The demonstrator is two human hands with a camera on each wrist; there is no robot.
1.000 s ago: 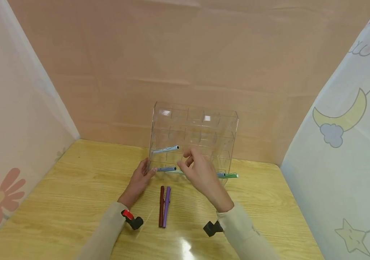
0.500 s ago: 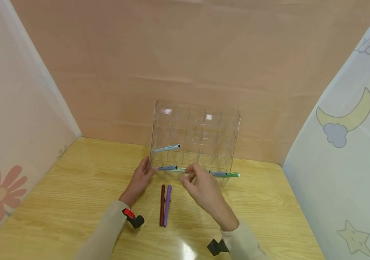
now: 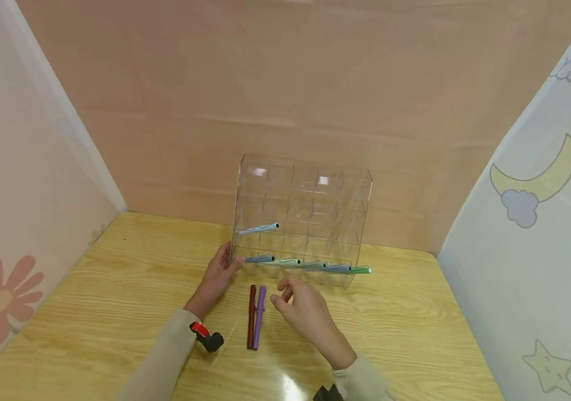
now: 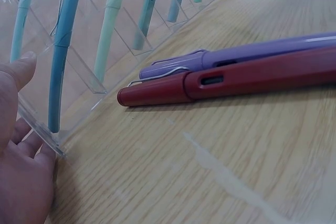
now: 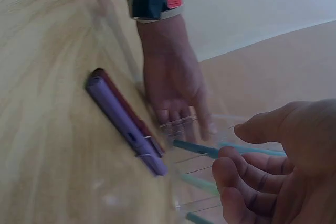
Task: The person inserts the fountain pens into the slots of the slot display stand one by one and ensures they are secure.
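A clear acrylic pen rack (image 3: 299, 214) stands on the table. My left hand (image 3: 216, 277) grips its left side, thumb at the front and fingers behind. A light blue pen (image 3: 259, 229) lies in the row above the bottom one. Along the bottom row lie a blue pen (image 3: 260, 259), a pale green pen (image 3: 286, 262), a teal pen (image 3: 314, 265), another blue pen (image 3: 338, 268) and a green pen (image 3: 361, 270). My right hand (image 3: 308, 313) hovers, fingers loosely bent and holding nothing, right of a purple pen (image 3: 259, 318) and a dark red pen (image 3: 251, 318).
The wooden table (image 3: 405, 334) carries the rack near its back edge. Behind it hangs a plain orange-pink cloth (image 3: 295, 83). Patterned cloths stand at the left (image 3: 39, 167) and right (image 3: 531, 267) sides.
My right hand has come down from in front of the rack to beside the purple pen, uncovering the middle of the bottom row. The left hand keeps its grip on the rack.
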